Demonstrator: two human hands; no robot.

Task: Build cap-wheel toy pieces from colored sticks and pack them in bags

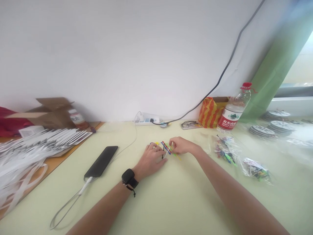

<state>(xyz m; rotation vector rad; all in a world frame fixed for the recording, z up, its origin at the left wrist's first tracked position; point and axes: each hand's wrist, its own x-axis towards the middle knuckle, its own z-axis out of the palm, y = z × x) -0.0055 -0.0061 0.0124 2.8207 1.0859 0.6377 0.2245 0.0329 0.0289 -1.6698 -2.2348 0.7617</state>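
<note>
Small coloured plastic sticks [163,145], in red, blue, green and yellow, lie in a little heap between my hands on the pale table. A thin white plastic stick [167,151] slants across them. My left hand [149,160] lies low at the heap's left side, thumb and forefinger closed about the lower end of the white stick. From the right, my right hand [181,145] reaches in with fingers curled and pinched at the heap; what they grip is hidden. A black watch [129,178] is on my left wrist.
Left of my hands lies a black phone [101,162] on a white cable. Clear bags of coloured parts [256,169] lie to the right, below a large water bottle [231,116]. A power strip [146,121] and eyeglasses [189,124] are by the wall.
</note>
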